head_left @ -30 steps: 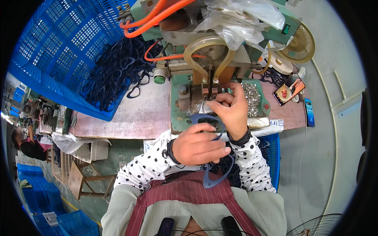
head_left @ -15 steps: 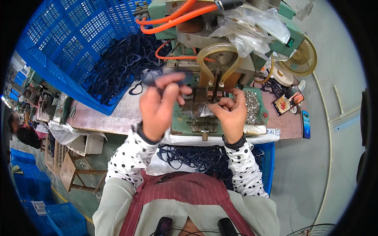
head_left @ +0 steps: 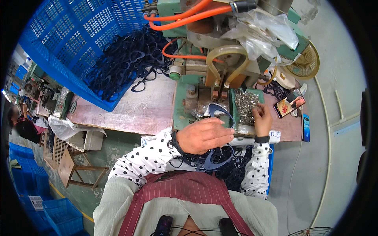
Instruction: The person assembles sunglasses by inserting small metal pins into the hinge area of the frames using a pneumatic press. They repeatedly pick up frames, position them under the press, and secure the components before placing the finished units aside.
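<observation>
- The left hand [head_left: 204, 136] is closed on a blue band [head_left: 209, 163], back of the hand upward; one loop of the band stands out above the fingers and another hangs below them.
- The right hand [head_left: 263, 120] is to the right of that hold, fingertips bunched over a heap of small shiny metal pieces [head_left: 245, 105]; the view there is small, so I cannot tell whether they are pinched on a piece.
- The green tray [head_left: 258, 94] with these pieces lies around and left of the right fingertips.
- Just beyond the left hand's hold is a green machine [head_left: 179, 113], with a bent tan hose [head_left: 211, 59] over its middle.
- Farther beyond the hold, an orange hose [head_left: 189, 19] crosses the machine's top, and a clear plastic bag [head_left: 271, 33] hangs to its right.
- Beneath both hands, more dark bands [head_left: 234, 171] lie piled in a blue bin [head_left: 271, 167].
- Well left of and beyond the left hand, a large blue basket [head_left: 51, 65] on the table [head_left: 128, 112] holds a heap of similar bands.
- Right of the right hand are a lit phone [head_left: 289, 103] and a blue phone [head_left: 306, 128].
</observation>
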Available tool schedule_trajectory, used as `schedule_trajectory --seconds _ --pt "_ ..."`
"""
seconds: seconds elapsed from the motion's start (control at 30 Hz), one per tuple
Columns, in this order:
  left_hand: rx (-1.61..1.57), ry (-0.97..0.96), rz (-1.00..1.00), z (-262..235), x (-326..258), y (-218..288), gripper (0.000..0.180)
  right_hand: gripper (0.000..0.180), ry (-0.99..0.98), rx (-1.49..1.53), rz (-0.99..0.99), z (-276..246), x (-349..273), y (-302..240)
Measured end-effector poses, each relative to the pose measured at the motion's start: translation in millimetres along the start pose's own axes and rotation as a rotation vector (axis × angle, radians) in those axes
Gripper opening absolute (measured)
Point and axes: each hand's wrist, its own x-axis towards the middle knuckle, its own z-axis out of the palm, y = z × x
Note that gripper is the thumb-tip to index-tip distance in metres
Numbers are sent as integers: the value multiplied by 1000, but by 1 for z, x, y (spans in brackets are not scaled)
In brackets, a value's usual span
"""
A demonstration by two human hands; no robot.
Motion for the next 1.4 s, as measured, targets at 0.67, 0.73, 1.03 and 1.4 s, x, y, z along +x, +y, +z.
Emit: schedule_trajectory --seconds 0.67,0.73,1.03,1.4 --pt "974 308 -499 -139 -112 -146 43 10 69 -253 -266 5 -12 -5" --pt "1252 313 -933 -187 -151 -203 45 10 84 -267 -226 6 -11 -7" --pt "605 196 -1634 -303 -259 -374 80 22 96 -51 -133 11 -7 85" --pt "420 -136 -1125 -225 -165 -297 62 15 146 -246 -32 11 -15 -3"
